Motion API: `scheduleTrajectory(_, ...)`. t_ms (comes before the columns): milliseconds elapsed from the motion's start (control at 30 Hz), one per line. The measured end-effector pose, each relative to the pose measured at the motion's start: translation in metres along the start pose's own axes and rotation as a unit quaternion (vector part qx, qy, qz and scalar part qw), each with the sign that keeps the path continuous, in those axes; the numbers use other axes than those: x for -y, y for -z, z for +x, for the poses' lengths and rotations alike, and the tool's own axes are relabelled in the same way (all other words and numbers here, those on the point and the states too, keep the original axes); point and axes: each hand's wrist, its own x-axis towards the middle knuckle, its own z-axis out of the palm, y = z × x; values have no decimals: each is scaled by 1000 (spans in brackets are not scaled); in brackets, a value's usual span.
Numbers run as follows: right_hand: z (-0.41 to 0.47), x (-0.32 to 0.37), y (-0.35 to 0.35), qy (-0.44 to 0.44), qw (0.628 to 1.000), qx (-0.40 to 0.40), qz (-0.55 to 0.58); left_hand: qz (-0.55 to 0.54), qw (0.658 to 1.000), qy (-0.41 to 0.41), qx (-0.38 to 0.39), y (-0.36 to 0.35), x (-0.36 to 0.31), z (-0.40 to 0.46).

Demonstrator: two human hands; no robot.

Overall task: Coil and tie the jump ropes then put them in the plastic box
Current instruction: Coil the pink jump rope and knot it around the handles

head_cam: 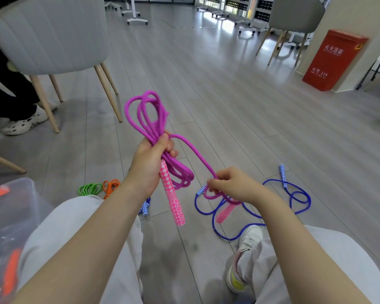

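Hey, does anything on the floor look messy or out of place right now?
Yes. A blue jump rope sprawls uncoiled on the floor beside the person's shoe, one handle out to the right. Green and orange ropes lie bundled on the floor, outside the plastic box.

1. Grey wood-plank floor [228,95] under me.
2. Loose blue jump rope [298,194] sprawled by my right foot.
3. Coiled green rope [89,189] touching a coiled orange rope [111,186] near my left knee.
4. Clear plastic box [13,211] far left.
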Motion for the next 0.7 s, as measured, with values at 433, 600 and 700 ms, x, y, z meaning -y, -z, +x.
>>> scheduleTrajectory(433,-13,-3,30,15,975,-121,184,-51,968,-26,-243,42,-13,24)
scheduleTrajectory(600,-11,5,31,76,926,-234,286,22,990,63,-126,26,2,20)
scheduleTrajectory(700,-13,14,24,107,930,-224,272,90,988,118,-32,13,17,11)
